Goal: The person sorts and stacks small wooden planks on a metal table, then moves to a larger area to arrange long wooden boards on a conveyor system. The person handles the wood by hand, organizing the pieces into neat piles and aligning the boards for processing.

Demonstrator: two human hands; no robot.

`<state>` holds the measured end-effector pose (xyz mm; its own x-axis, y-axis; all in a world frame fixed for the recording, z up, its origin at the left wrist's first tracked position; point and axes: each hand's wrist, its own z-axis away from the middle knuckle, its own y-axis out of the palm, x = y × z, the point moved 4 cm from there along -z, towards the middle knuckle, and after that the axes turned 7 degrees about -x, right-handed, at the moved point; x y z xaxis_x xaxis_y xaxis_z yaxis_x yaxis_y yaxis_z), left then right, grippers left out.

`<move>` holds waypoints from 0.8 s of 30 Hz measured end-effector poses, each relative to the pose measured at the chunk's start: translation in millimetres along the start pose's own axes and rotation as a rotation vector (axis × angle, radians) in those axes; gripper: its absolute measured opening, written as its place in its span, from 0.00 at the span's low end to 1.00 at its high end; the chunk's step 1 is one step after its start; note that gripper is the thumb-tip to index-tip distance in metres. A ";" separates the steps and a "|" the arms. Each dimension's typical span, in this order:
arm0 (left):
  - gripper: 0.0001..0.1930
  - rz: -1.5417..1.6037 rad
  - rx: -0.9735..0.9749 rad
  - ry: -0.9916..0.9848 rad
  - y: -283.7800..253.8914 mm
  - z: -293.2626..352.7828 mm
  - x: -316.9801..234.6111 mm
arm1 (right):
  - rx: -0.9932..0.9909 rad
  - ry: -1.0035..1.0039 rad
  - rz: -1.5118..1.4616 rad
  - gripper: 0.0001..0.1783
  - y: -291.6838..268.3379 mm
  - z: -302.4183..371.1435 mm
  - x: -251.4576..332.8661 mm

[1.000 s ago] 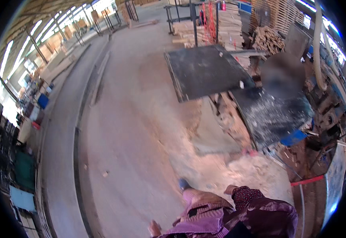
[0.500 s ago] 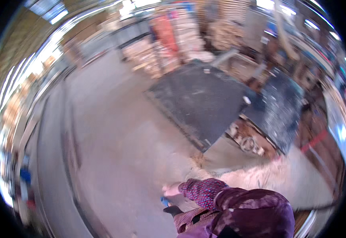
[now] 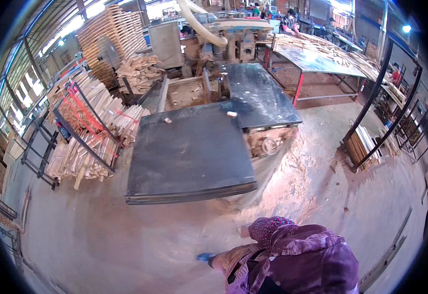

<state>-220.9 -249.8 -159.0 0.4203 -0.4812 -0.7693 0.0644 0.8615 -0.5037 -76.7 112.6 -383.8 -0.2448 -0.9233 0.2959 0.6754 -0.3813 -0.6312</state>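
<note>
My right hand (image 3: 244, 231) hangs low, just past the dotted cuff (image 3: 269, 228) of a purple sleeve. Only a small blurred patch of it shows, so its fingers and anything in them cannot be made out. Floor strewn with sawdust lies behind it. Nearest to the hand is a machine table with a black top (image 3: 189, 152), standing apart from it. Two small light wood offcuts, one of them a pale block (image 3: 231, 114), rest on that top. My left hand is out of view. A foot in a blue shoe (image 3: 205, 257) shows at the lower middle.
A second black tabletop (image 3: 263, 93) adjoins the first, with a handwheel (image 3: 270, 145) beneath. Stacked wood strips (image 3: 84, 152) stand in a metal rack at left. A metal-topped table (image 3: 317, 61) with red legs holds more strips. A black frame (image 3: 385, 108) stands at right. People work far back.
My view has swung to the right, so the black tables sit further left and the right-hand rack and metal-topped table show more fully. My right hand stays low beside my body.
</note>
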 end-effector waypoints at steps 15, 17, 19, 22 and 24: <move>0.14 -0.236 0.116 -0.116 -210.5 -279.1 70.2 | -0.146 -0.419 0.011 0.22 -271.9 -242.0 522.3; 0.13 -0.281 0.106 -0.140 -240.5 -307.9 97.3 | -0.137 -0.476 -0.001 0.22 -295.1 -263.4 590.9; 0.13 -0.340 0.099 -0.153 -282.5 -345.0 130.1 | -0.126 -0.451 -0.110 0.23 -302.1 -290.8 650.7; 0.13 -0.431 0.110 -0.180 -351.9 -405.4 188.7 | -0.057 -0.328 -0.020 0.23 -277.3 -369.4 663.3; 0.13 -0.475 0.028 -0.276 -427.2 -444.3 217.0 | -0.050 -0.333 0.085 0.23 -290.7 -400.4 691.6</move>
<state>-559.3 -794.3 -285.4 0.5606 -0.7611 -0.3263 0.3275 0.5657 -0.7568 -720.8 -433.3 -282.8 0.0566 -0.8896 0.4533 0.6467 -0.3132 -0.6955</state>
